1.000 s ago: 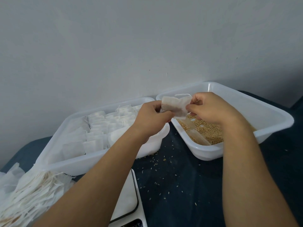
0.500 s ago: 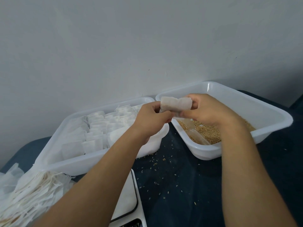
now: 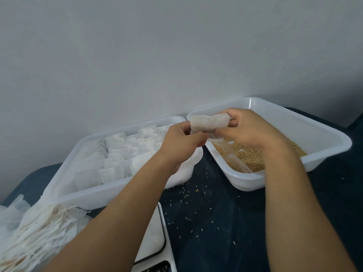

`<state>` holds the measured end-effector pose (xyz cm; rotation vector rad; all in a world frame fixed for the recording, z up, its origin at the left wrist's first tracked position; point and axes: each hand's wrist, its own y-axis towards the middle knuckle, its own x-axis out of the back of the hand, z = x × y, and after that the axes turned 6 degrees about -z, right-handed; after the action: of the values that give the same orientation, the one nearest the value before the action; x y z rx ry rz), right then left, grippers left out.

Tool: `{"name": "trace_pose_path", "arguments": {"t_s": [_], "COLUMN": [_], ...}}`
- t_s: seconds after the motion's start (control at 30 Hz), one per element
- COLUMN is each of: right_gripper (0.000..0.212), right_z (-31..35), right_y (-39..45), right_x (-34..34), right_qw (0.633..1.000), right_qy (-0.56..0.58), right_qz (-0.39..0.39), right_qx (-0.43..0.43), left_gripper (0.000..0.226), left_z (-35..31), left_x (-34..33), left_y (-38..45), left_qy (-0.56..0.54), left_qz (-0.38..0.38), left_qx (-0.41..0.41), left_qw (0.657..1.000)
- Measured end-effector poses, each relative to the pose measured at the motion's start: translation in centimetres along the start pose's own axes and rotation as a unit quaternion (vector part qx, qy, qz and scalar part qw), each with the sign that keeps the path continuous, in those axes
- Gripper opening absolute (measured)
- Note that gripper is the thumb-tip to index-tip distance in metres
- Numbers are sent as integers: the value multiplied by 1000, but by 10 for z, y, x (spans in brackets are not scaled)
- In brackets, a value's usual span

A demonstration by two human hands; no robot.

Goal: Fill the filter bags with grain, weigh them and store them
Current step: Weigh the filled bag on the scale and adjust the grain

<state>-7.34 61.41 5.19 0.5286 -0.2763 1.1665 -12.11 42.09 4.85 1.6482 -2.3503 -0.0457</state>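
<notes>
1. The filter bag (image 3: 209, 124) is up in the air between the two hands, over the near left corner of the grain tray (image 3: 322, 134).
2. The left hand (image 3: 181, 145) pinches the left end of the bag with its thumb and curled fingers. Its arm comes in from the bottom left, passing over the scale (image 3: 155, 238).
3. The right hand (image 3: 249, 128) pinches the right end and the bottom edge of the bag with curled fingers. Its arm comes up from the bottom right.
4. The bag is white and thin, crumpled, and stretched sideways from one hand to the other.
5. On the far left lies a pile of empty filter bags (image 3: 33, 232) with strings.
6. Next to it is a white tray (image 3: 64, 195) holding rows of filled bags (image 3: 117, 154).
7. The grain tray on the right holds brown grain (image 3: 245, 154) and a clear scoop (image 3: 235, 160).
8. Loose grains (image 3: 188, 193) are scattered on the dark table (image 3: 216, 222) between the trays.
</notes>
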Motion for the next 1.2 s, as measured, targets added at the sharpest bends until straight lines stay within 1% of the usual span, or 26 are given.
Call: {"name": "trace_pose_path", "arguments": {"t_s": [0.03,0.1,0.2,0.27,0.33,0.43,0.53,0.6,0.67,0.7,0.77,0.83,0.93,0.97,1.03,1.13,1.2], "right_gripper": [30,31,29,26,26,27,29,29,27,26,26,29,45,47,37,10,9], "right_z": [0,3,18,31,45,64,79,89,98,103,109,109,103,99,90,78,73], "right_y": [1,1,-3,-7,-11,-21,-30,-37,-44,-47,-50,-51,-57,-62,-74,-91,-100], "right_x": [0,-1,-4,-9,-14,-21,-30,-39,-53,-61,-76,-88,-105,-112,-127,-149,-157], "right_qw": [1000,999,996,992,989,983,974,968,960,957,955,957,953,952,958,969,971], "right_qy": [6,14,18,23,18,-15,-63,-83,-98,-97,-80,-54,-76,-77,-45,-7,17], "right_qz": [-10,-32,-54,-64,-61,-11,48,87,127,140,153,170,211,219,205,148,129], "right_qx": [3,14,65,103,137,181,211,221,230,234,240,228,202,199,194,199,200], "left_gripper": [23,22,19,18,20,29,34,29,12,7,15,19,17,18,21,17,11], "left_z": [1,4,7,9,13,19,21,22,24,26,30,35,41,44,49,56,61], "left_x": [1,2,4,8,14,34,56,70,85,93,108,120,135,140,147,154,159], "left_y": [-1,-5,-15,-25,-37,-57,-74,-85,-94,-99,-107,-116,-126,-129,-134,-140,-145], "left_qy": [-16,-78,-195,-219,-185,-84,-73,-66,-45,-39,-38,-60,-98,-100,-97,-85,-85], "left_qz": [-1,-5,-15,-10,4,5,-36,-76,-109,-124,-148,-164,-186,-189,-199,-190,-169], "left_qx": [5,25,69,83,71,14,-42,-75,-107,-116,-116,-100,-68,-60,-54,-49,-46], "left_qw": [1000,997,978,972,980,996,996,992,987,985,981,980,975,975,974,977,981]}}
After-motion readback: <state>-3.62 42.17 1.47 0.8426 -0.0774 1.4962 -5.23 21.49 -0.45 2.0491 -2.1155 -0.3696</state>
